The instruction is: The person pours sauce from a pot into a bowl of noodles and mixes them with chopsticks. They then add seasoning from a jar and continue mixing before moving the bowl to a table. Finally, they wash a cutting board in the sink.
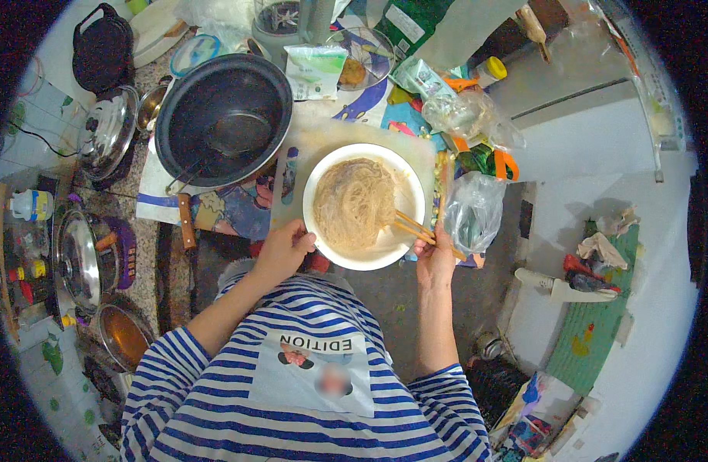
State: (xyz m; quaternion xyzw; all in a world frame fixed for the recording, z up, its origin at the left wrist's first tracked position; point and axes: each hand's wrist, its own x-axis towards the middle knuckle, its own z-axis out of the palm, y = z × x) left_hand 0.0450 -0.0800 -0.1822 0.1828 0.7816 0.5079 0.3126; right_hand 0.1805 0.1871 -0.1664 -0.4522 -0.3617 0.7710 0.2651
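Note:
A white bowl (413, 238) stands before me on a pale cutting board (316, 131), near the front edge of the table. Thin tan noodles (354, 202), like glass noodles, lie heaped in it, mostly toward its left side. My left hand (286, 249) pinches the bowl's lower left rim between thumb and fingers. In my right hand (435, 254) is a pair of wooden chopsticks (414, 226), held at the bowl's lower right rim. Their tips reach into the right edge of the noodle heap.
Left of the bowl sits a large black pot (224, 121). A wooden-handled knife (186, 221) lies at the table's front left, its handle over the edge. Plastic bags (474, 211) crowd the right side. Behind are a white-green packet (314, 72) and a wire strainer (362, 58).

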